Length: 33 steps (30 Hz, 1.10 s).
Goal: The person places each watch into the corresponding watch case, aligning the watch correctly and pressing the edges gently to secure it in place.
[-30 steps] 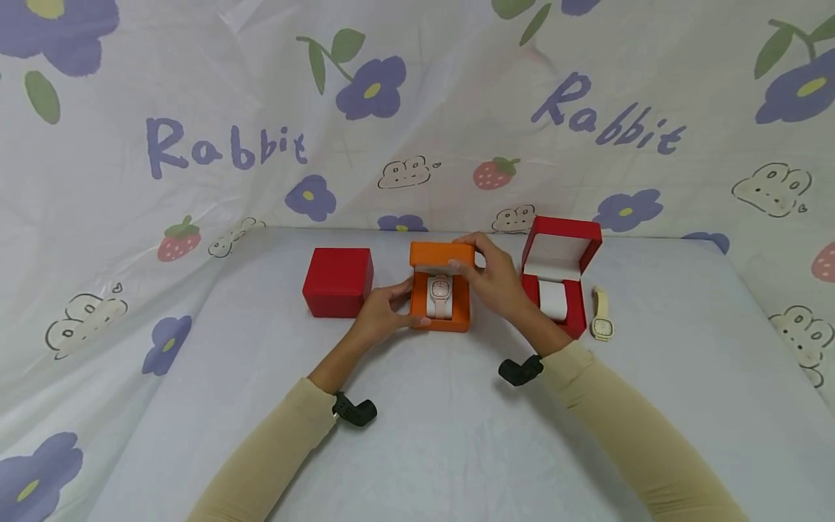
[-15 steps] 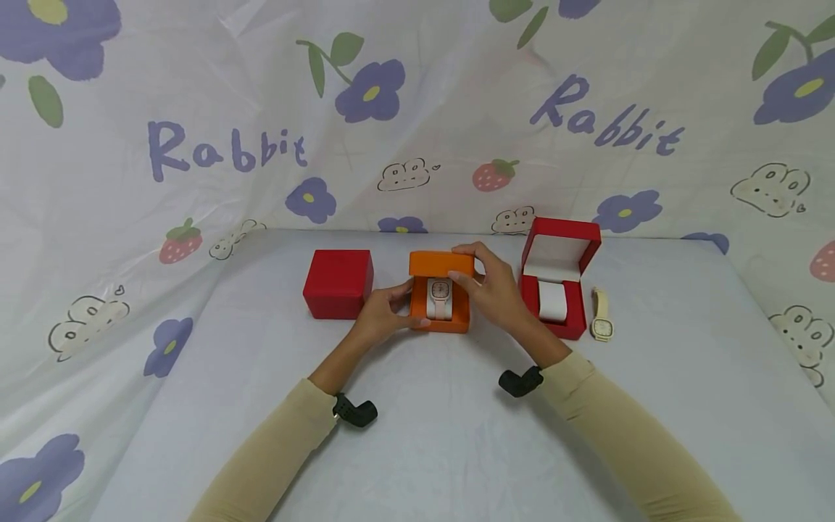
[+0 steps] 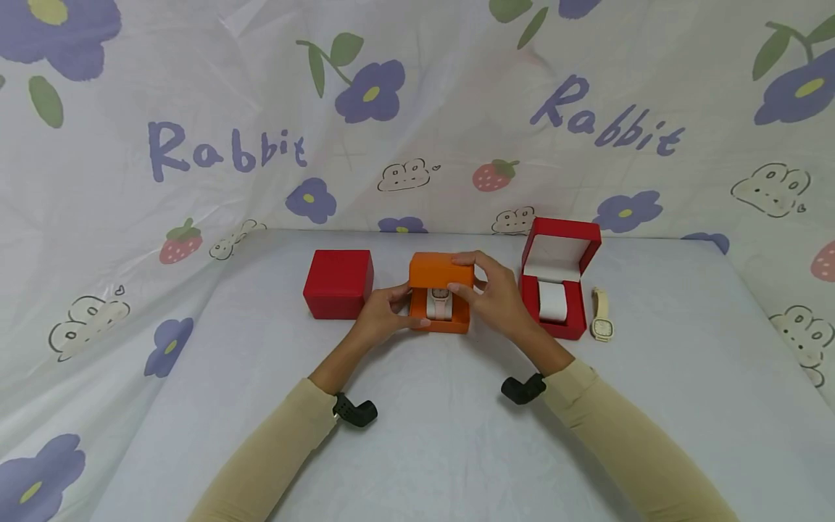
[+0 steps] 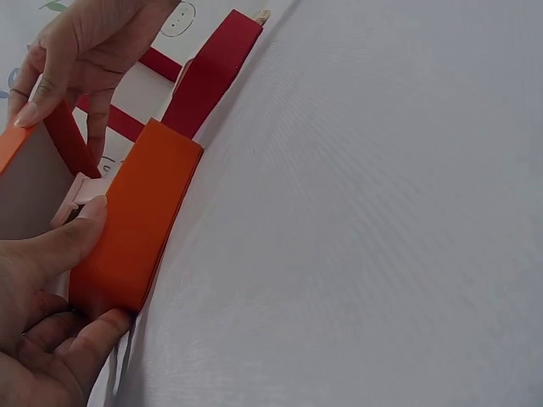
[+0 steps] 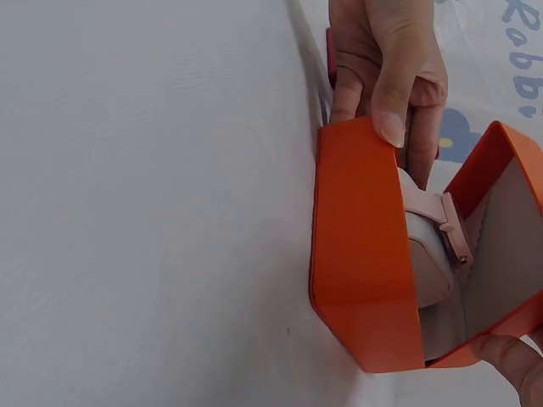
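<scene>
An orange watch box (image 3: 450, 328) stands on the table between my hands, its lid (image 3: 430, 271) partly lowered. Inside, a watch with a pale pink strap (image 3: 440, 308) sits round a white cushion; the lid hides part of its dial in the head view. My left hand (image 3: 380, 317) grips the base at its left side, the thumb over the front rim, as the left wrist view also shows on the orange base (image 4: 140, 220). My right hand (image 3: 499, 293) holds the lid's right end between thumb and fingers. The right wrist view shows the watch (image 5: 450, 220) beneath the tilted lid.
Left of the orange box stands a closed red box (image 3: 338, 281). To the right, an open red watch box (image 3: 575, 312) holds a bare white cushion (image 3: 552, 301). Beside it a gold-coloured watch (image 3: 602, 328) lies on the white table cover (image 3: 417, 435). A printed curtain hangs behind.
My right hand has brought the orange lid forward and down, so it covers more of the watch. The left hand has stayed on the base.
</scene>
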Each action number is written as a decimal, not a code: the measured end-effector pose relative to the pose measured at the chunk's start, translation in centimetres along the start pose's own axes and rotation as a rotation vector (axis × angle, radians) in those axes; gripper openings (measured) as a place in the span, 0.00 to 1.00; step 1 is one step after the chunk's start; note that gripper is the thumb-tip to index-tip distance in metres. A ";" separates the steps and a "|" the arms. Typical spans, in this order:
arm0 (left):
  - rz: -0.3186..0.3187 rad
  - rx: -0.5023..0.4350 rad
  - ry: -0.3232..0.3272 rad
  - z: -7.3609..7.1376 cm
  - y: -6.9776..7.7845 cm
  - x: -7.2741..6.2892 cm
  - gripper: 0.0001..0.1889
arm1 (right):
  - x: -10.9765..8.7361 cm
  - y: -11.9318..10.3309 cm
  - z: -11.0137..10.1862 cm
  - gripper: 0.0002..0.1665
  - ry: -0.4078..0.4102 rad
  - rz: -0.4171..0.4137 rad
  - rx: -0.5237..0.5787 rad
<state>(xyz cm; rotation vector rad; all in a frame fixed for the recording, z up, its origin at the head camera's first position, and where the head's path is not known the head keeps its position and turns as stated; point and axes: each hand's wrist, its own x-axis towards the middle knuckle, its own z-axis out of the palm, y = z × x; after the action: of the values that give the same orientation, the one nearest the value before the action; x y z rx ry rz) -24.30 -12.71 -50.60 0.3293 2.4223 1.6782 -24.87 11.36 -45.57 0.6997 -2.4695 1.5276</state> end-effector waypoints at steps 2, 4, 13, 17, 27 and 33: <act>-0.001 -0.010 -0.001 0.1 0.0 0.0 0.44 | -0.2 -0.1 0.0 0.24 -0.002 0.008 -0.003; -0.004 -0.020 0.000 0.1 0.0 0.1 0.45 | -0.5 -0.1 0.0 0.23 -0.003 0.008 0.006; -0.001 -0.004 0.005 -0.1 0.0 0.1 0.44 | -1.6 0.2 0.3 0.16 -0.001 0.017 0.038; -0.006 -0.004 0.005 0.0 -0.1 0.2 0.44 | -1.9 0.2 0.4 0.16 -0.001 0.019 0.033; -0.022 -0.014 0.016 0.2 -0.2 0.1 0.44 | -2.5 0.3 0.5 0.16 -0.010 0.024 0.017; -0.036 0.000 0.023 0.3 -0.3 0.0 0.45 | -2.8 0.5 0.6 0.16 -0.018 0.041 0.001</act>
<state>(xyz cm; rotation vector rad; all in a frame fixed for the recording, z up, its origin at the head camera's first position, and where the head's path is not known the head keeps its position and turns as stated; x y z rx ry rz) -24.29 -12.55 -51.03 0.2663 2.4295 1.6765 -22.59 11.86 -47.22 0.6706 -2.5114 1.5441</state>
